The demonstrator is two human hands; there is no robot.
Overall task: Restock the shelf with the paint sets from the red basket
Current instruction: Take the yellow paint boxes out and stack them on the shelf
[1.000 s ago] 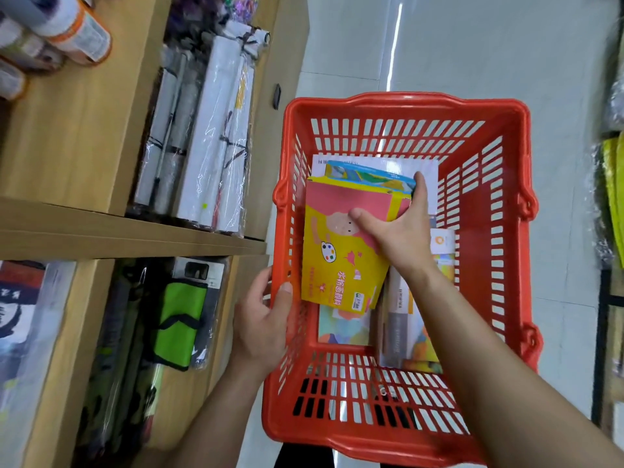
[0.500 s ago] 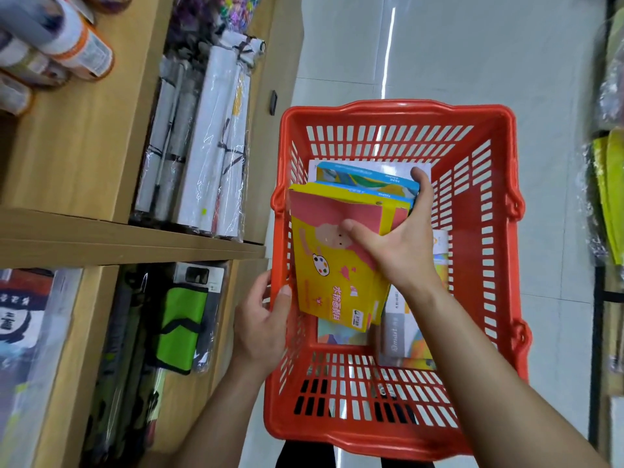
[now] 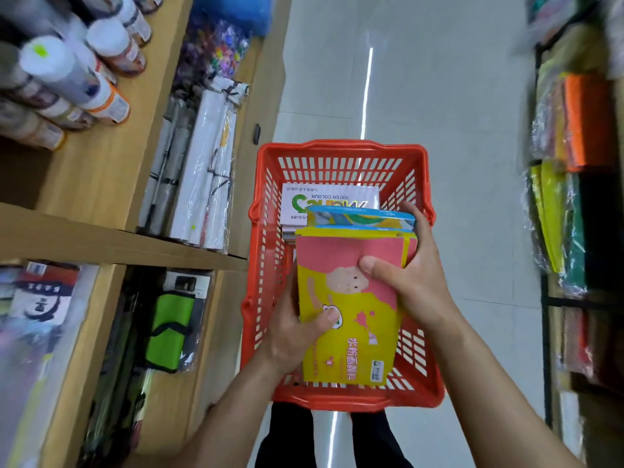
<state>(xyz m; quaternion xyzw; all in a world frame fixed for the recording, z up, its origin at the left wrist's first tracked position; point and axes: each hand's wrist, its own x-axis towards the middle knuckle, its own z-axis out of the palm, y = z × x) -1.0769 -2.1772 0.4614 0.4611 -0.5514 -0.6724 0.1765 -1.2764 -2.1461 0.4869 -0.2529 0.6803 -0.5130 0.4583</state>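
A red basket (image 3: 341, 153) stands on the floor beside the wooden shelf (image 3: 111, 243). Over it I hold a stack of paint sets: a yellow and pink box (image 3: 351, 319) on top and a blue-edged box (image 3: 361, 217) under it. My right hand (image 3: 410, 275) grips the stack's far right corner, thumb on the pink cover. My left hand (image 3: 297, 329) holds the stack's left edge, thumb on the yellow cover. A white water colour box (image 3: 324, 202) lies in the basket at its far end.
Wrapped white canvases (image 3: 202, 170) stand on the upper shelf, with spray cans (image 3: 67, 72) to their left. A green pouch (image 3: 169, 332) hangs in the lower compartment. Coloured paper packs (image 3: 570, 184) fill the rack on the right. Grey floor runs ahead.
My left hand has let go of the basket rim and taken the stack's left edge. Both hands have lifted the stack up out of the basket. The view has tilted up.
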